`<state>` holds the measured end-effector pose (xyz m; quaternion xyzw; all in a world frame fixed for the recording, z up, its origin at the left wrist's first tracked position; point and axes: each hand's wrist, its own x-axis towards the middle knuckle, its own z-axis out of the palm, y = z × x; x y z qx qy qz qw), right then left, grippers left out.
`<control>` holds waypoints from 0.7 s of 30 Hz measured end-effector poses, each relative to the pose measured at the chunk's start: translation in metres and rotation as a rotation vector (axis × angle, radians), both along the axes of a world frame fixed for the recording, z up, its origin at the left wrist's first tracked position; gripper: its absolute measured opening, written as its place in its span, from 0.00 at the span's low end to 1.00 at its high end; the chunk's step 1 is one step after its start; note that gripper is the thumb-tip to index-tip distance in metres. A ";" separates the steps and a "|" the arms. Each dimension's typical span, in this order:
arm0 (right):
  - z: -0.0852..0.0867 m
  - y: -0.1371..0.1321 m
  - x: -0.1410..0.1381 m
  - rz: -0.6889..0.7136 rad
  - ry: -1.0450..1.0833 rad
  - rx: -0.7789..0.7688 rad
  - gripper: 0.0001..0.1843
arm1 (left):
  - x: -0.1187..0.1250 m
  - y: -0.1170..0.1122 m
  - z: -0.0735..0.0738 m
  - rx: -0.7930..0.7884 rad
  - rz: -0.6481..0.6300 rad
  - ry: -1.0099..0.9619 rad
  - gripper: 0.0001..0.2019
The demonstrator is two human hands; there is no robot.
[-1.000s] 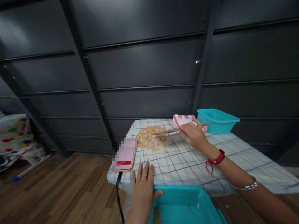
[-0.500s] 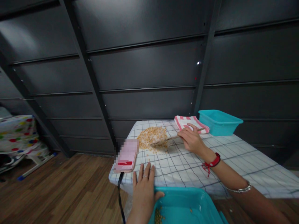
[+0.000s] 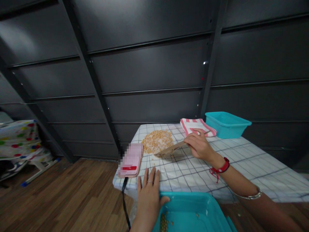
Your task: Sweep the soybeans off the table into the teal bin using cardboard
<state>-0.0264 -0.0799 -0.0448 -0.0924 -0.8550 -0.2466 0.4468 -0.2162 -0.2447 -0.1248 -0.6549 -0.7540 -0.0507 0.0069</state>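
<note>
My right hand [image 3: 199,145] pinches a flat brown strip that looks like cardboard [image 3: 172,148]. Its far end touches the table at the near right edge of a pile of yellow soybean-like beans [image 3: 154,140] mixed with whitish grains. My left hand [image 3: 149,193] lies with fingers stretched out on the table's front edge, its thumb over the rim of a teal plastic basin [image 3: 190,195]. Inside that basin, greenish beans [image 3: 164,222] gather at the left side, with a few loose ones beside them. The basin's lower part is out of frame.
A pink phone [image 3: 131,161], partly pixelated, lies on the checked tablecloth [image 3: 229,167] at left, a black strap [image 3: 124,199] hanging down. At the back right are a folded pink-and-white striped towel [image 3: 190,124] and another teal basin [image 3: 227,124]. A dark panelled wall [image 3: 152,74] stands behind.
The cardboard strip has turned so its broad face shows more, and its tip has shifted slightly toward me at the pile's edge. My left hand stays in place.
</note>
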 end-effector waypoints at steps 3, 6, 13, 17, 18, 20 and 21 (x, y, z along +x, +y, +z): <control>0.003 0.000 0.001 0.012 0.018 0.001 0.12 | -0.001 0.001 -0.002 0.009 -0.010 0.017 0.36; 0.011 -0.006 0.008 0.009 0.015 -0.019 0.13 | -0.001 0.001 -0.002 0.012 -0.021 0.027 0.35; 0.023 -0.053 0.039 -0.018 -0.085 -0.014 0.16 | -0.002 0.000 -0.001 0.015 -0.020 0.011 0.36; 0.013 -0.071 0.051 -0.042 -0.148 0.025 0.18 | -0.003 0.000 -0.002 0.032 -0.032 0.022 0.36; 0.010 -0.073 0.051 -0.055 -0.153 0.026 0.17 | -0.003 0.000 -0.001 0.027 -0.032 0.019 0.37; 0.004 -0.071 0.049 -0.079 -0.155 0.032 0.17 | -0.002 -0.001 0.001 0.009 -0.029 0.006 0.37; 0.001 -0.069 0.047 -0.090 -0.153 0.040 0.17 | -0.002 -0.001 0.003 0.001 -0.026 0.000 0.37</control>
